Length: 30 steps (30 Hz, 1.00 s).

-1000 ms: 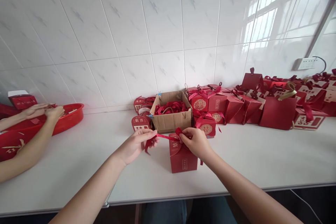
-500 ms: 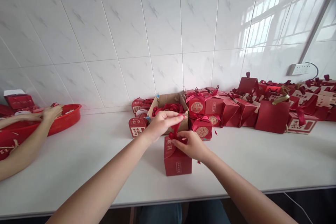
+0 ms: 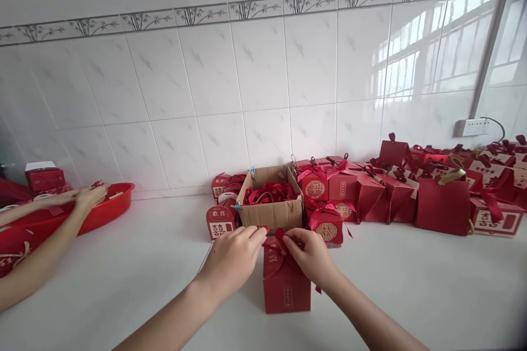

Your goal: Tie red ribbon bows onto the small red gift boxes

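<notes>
On the worktop [image 3: 391,279], a gift box [image 3: 287,293] stands before a carton [image 3: 272,215] with ribbons [image 3: 272,193] in it, a row of boxes [image 3: 373,197] right of the carton, a box cluster [image 3: 221,223] just left, a basin [image 3: 123,201] farther left, the wall [image 3: 265,77] behind.

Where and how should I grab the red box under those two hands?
Probably squeeze the red box low, from its left and right sides: it stands upright with straight side edges, and the left hand and right hand pinch ribbon at its top.
</notes>
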Each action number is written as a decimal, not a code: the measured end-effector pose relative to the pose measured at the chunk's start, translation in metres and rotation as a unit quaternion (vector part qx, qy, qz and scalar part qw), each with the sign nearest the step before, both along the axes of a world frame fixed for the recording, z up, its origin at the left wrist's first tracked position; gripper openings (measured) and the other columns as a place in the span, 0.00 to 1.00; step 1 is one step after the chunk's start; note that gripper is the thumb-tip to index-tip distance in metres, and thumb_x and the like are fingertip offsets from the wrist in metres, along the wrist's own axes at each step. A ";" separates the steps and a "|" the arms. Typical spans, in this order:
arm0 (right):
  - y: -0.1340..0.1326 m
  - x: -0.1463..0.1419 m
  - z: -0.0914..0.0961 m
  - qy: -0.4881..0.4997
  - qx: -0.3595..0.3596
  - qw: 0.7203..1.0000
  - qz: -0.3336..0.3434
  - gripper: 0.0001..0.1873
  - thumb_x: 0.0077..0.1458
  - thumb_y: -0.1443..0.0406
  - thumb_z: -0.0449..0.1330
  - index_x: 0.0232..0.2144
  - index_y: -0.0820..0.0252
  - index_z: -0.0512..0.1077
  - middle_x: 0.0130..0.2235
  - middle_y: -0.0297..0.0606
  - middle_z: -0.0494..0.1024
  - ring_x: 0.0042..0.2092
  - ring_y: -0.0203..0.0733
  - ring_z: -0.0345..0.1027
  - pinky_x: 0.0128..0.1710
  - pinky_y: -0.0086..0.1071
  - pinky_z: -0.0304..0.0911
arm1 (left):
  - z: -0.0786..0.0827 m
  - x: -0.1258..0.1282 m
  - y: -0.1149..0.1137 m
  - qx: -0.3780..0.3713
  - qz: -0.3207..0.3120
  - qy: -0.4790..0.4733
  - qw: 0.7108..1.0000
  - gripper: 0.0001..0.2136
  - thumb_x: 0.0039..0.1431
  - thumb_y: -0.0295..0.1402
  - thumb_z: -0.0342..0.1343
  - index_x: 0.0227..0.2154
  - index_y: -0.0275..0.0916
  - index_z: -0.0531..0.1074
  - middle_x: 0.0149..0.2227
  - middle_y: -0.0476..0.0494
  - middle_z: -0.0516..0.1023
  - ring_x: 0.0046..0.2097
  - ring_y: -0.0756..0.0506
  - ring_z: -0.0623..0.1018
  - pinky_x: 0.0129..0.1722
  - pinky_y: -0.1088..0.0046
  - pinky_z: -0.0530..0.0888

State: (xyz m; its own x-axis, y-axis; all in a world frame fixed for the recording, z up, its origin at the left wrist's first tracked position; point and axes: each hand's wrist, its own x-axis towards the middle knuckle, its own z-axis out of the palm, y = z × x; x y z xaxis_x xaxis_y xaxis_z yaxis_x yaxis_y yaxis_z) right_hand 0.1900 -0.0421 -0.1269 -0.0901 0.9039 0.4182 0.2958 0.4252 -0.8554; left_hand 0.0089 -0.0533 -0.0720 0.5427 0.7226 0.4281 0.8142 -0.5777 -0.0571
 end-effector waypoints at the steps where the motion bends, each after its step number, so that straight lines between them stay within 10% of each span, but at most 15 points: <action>1: 0.000 -0.001 0.000 -0.007 0.002 1.000 -0.016 0.15 0.55 0.60 0.51 0.22 0.58 0.71 0.25 0.37 0.77 0.28 0.41 0.70 0.31 0.31 0.62 | 0.000 -0.002 -0.001 -0.014 -0.010 0.002 1.000 0.15 0.61 0.28 0.42 0.44 0.42 0.72 0.37 0.42 0.77 0.40 0.43 0.75 0.33 0.71 0.69; 12: -0.004 -0.002 0.005 -0.044 -0.008 0.999 -0.026 0.12 0.51 0.66 0.51 0.23 0.58 0.74 0.25 0.38 0.78 0.29 0.43 0.71 0.30 0.32 0.61 | 0.017 0.004 0.000 -0.028 -0.096 0.058 0.993 0.09 0.58 0.24 0.46 0.26 0.39 0.68 0.29 0.46 0.73 0.33 0.46 0.69 0.33 0.70 0.64; 18: -0.006 0.003 0.002 -0.041 -0.024 0.998 -0.031 0.13 0.54 0.62 0.51 0.23 0.58 0.72 0.25 0.38 0.78 0.29 0.44 0.71 0.30 0.33 0.61 | 0.025 0.003 0.001 -0.196 -0.034 -0.114 0.973 0.05 0.54 0.32 0.52 0.33 0.44 0.71 0.32 0.49 0.76 0.30 0.47 0.72 0.27 0.75 0.63; 23: -0.007 0.001 -0.001 -0.041 -0.016 0.998 -0.045 0.14 0.54 0.61 0.51 0.22 0.57 0.71 0.24 0.37 0.77 0.28 0.43 0.70 0.30 0.32 0.60 | 0.020 -0.009 0.007 -0.178 0.026 -0.143 0.973 0.08 0.48 0.37 0.58 0.19 0.41 0.72 0.22 0.48 0.72 0.28 0.45 0.71 0.24 0.75 0.59; 30: -0.004 -0.003 0.002 -0.061 -0.032 0.996 -0.060 0.14 0.53 0.62 0.51 0.22 0.58 0.73 0.26 0.37 0.79 0.28 0.42 0.71 0.29 0.31 0.59 | 0.016 0.002 0.008 -0.234 -0.063 -0.219 0.945 0.08 0.59 0.36 0.48 0.30 0.41 0.70 0.36 0.48 0.74 0.38 0.47 0.72 0.37 0.73 0.67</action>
